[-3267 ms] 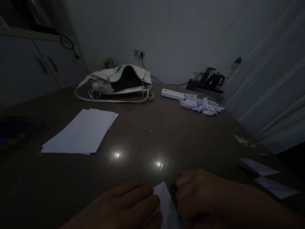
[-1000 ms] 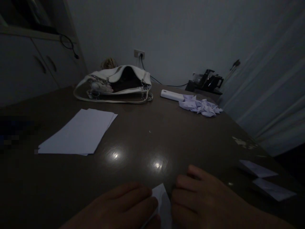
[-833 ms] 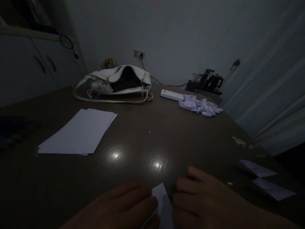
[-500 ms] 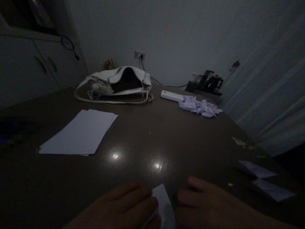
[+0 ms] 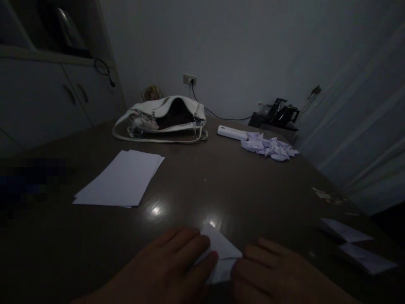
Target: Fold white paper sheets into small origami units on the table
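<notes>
A folded piece of white paper (image 5: 220, 245) lies on the table at the front, its pointed top facing away from me. My left hand (image 5: 177, 261) holds its left side, with the fingers bent over the edge and the thumb pressing on the front. At the right corner, my right hand (image 5: 265, 270) pinches the paper with curled fingers; its thumb is hidden. A crease with a slightly lifted flap runs across the paper between both hands.
A stack of white sheets (image 5: 122, 179) lies to the left. Behind it sits an open white handbag (image 5: 164, 118). Folded paper pieces (image 5: 270, 145) are heaped by a white handle-like object (image 5: 232, 133). Two folded papers (image 5: 367, 257) lie at the right, near small scraps (image 5: 325, 195).
The folded paper has moved away from me and more of it shows, with its right corner now spread toward my right hand. The whole view has shifted slightly.
</notes>
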`<action>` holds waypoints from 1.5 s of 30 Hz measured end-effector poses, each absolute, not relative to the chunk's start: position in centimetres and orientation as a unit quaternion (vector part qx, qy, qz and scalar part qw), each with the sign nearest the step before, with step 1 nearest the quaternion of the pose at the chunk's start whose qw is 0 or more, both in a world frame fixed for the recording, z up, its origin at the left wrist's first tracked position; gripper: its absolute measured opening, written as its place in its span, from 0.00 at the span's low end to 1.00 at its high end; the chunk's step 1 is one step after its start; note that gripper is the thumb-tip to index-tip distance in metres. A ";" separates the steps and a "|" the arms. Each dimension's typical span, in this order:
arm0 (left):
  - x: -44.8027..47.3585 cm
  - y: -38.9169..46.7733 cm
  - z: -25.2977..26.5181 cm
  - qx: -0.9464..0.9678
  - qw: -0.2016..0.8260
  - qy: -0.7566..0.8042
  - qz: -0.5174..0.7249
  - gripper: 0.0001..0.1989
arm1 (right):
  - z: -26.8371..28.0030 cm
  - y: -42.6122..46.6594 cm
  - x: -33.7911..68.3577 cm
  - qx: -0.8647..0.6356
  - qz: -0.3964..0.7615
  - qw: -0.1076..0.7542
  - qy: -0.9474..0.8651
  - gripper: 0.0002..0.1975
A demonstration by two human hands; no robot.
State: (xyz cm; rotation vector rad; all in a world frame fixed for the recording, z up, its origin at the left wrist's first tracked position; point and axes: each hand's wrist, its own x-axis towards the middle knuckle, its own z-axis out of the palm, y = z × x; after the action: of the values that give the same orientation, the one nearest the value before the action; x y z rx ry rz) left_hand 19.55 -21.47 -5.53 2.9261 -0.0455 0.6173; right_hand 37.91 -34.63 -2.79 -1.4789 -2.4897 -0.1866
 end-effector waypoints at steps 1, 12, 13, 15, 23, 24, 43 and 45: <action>19.4 -21.6 -5.1 0.979 0.086 -0.003 0.186 0.11 | -2.7 -34.3 37.7 -0.526 -0.065 0.139 -0.836 0.11; 19.0 -21.9 -4.4 0.982 0.146 0.021 0.120 0.14 | -3.9 -33.2 37.4 -0.614 0.078 0.178 -0.765 0.16; 19.0 -21.8 -4.5 0.983 0.142 0.011 0.119 0.15 | -4.1 -33.2 37.5 -0.612 0.070 0.177 -0.767 0.16; 19.1 -21.6 -4.9 0.984 0.135 -0.008 0.119 0.16 | -4.7 -33.2 37.6 -0.606 0.049 0.186 -0.772 0.15; 19.2 -21.3 -5.8 0.982 0.113 0.045 0.142 0.17 | -5.9 -32.4 38.1 -0.540 -0.023 0.271 -0.796 0.11; 19.2 -21.2 -5.9 0.983 0.115 0.047 0.137 0.17 | -5.7 -32.3 38.0 -0.535 -0.033 0.275 -0.798 0.09; 19.4 -19.6 -6.9 0.951 0.082 0.000 0.300 0.16 | -6.5 -32.3 37.9 -0.497 -0.039 0.313 -0.808 0.14; 19.3 -19.5 -7.0 0.952 0.086 -0.002 0.292 0.16 | -6.2 -32.4 38.0 -0.505 -0.035 0.308 -0.806 0.16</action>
State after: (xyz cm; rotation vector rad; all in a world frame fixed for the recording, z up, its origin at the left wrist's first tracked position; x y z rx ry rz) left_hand 19.34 -19.46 -6.99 2.8378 -0.0053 0.8707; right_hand 37.97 -32.36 -6.25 -1.3357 -2.1302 -0.0937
